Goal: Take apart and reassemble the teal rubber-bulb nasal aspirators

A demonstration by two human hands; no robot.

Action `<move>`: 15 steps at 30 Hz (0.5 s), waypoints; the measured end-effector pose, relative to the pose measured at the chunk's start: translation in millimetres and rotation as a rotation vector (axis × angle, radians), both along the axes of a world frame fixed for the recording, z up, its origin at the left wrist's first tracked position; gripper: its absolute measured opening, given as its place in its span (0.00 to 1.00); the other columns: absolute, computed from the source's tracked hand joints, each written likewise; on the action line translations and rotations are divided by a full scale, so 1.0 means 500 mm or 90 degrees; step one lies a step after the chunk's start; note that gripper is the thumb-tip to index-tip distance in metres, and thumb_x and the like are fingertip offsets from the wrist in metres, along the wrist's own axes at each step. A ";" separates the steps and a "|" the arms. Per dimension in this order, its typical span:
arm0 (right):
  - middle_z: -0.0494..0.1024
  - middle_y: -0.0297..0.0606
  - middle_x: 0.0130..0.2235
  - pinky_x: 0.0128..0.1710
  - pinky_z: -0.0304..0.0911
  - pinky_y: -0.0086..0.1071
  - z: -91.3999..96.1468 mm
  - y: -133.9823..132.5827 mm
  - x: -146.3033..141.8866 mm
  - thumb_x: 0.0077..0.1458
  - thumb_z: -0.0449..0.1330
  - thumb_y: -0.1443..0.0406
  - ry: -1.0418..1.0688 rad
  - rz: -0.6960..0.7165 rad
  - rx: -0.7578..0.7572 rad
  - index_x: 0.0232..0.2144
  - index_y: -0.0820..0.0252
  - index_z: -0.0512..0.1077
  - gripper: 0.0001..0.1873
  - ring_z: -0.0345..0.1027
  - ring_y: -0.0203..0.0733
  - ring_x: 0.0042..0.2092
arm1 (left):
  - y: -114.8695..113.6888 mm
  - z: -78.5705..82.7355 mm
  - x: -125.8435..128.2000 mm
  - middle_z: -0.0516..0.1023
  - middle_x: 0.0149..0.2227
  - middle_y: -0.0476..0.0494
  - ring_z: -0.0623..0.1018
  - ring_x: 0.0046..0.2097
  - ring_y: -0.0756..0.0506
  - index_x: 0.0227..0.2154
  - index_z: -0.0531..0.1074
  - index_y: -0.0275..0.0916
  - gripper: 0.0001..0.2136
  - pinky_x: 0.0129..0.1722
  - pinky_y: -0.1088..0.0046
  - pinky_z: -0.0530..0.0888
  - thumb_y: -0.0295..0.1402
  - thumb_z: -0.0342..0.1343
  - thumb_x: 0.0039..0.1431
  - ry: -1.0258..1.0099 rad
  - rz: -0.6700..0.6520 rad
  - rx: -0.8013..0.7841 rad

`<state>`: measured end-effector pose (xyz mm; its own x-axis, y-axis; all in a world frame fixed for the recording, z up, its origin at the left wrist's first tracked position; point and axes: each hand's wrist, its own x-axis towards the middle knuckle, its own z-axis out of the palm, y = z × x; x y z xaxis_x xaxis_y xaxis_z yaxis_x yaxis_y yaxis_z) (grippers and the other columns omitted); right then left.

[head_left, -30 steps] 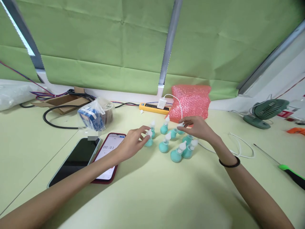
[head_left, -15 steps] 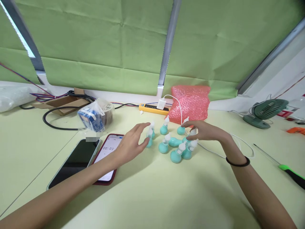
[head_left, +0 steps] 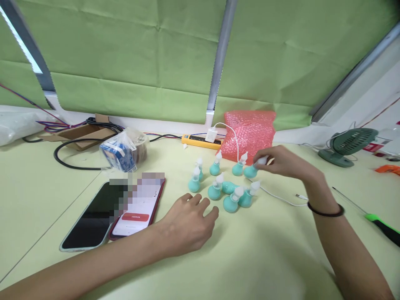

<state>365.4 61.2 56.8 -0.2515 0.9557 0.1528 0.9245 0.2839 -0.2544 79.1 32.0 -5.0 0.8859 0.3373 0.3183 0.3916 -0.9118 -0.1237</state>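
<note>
Several small teal bulb-shaped bottles with white tips stand in a cluster on the pale green table; one lies on its side. My right hand pinches the white tip of one teal bottle and holds it tilted at the cluster's right side. My left hand rests palm down on the table just in front of the cluster, fingers loosely spread, holding nothing. It lies beside a red-cased phone.
A second, dark phone lies left of the red one. Behind are a bagged blue box, cardboard and black cables, a yellow power strip, pink bubble wrap, a green fan, a white cable and a green-handled screwdriver.
My left hand drew back from the leftmost bottles and settled flat on the table. My right hand moved right and lifted one bottle by its tip. The red phone's screen changed.
</note>
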 end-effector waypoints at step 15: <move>0.73 0.30 0.20 0.21 0.63 0.26 -0.018 -0.173 -0.255 0.39 0.64 0.71 0.379 0.306 0.300 0.28 0.58 0.68 0.11 0.65 0.33 0.22 | -0.054 0.111 -0.040 0.72 0.32 0.51 0.72 0.34 0.49 0.41 0.63 0.42 0.13 0.28 0.78 0.69 0.40 0.49 0.53 -0.127 0.010 -0.627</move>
